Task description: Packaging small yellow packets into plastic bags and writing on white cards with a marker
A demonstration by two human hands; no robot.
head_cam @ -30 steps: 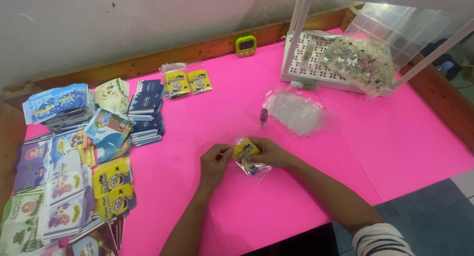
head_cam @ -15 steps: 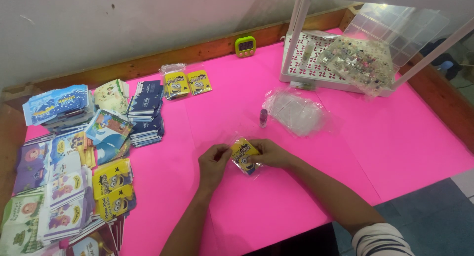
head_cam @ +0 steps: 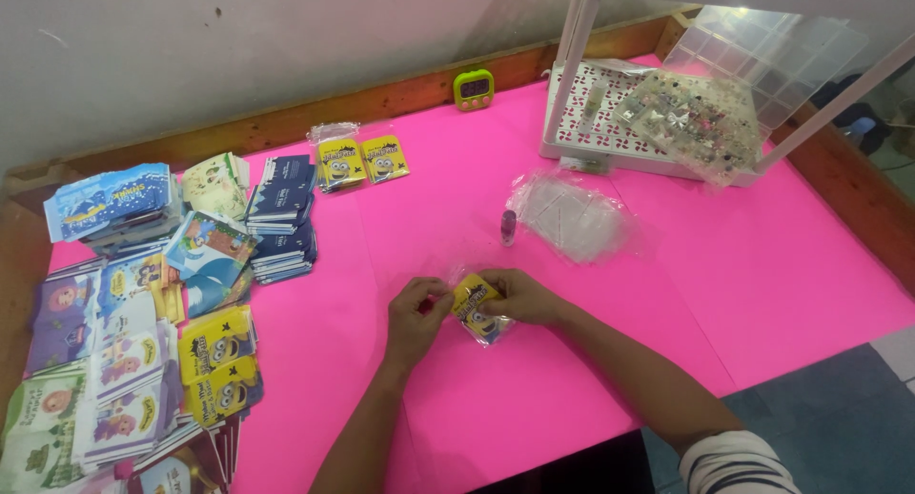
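Both hands met over the pink table [head_cam: 762, 265], just in front of the small purple bottle [head_cam: 508, 226]. Between them was a yellow cartoon card packet [head_cam: 477, 306] in a clear plastic sleeve, held low over the table. The left hand [head_cam: 416, 308] pinched the sleeve's left edge between thumb and fingertips, and the right hand [head_cam: 522, 297] gripped the packet's right side with its fingers curled round it. The step in hand looked like seating the packet in its sleeve or closing the sleeve's open end; the next move would call for a steady pinch on the thin film while the packet stayed square. A heap of clear sleeves [head_cam: 572, 216] lay right of the bottle; stacks of cartoon packets [head_cam: 143, 342] lay well to its left.
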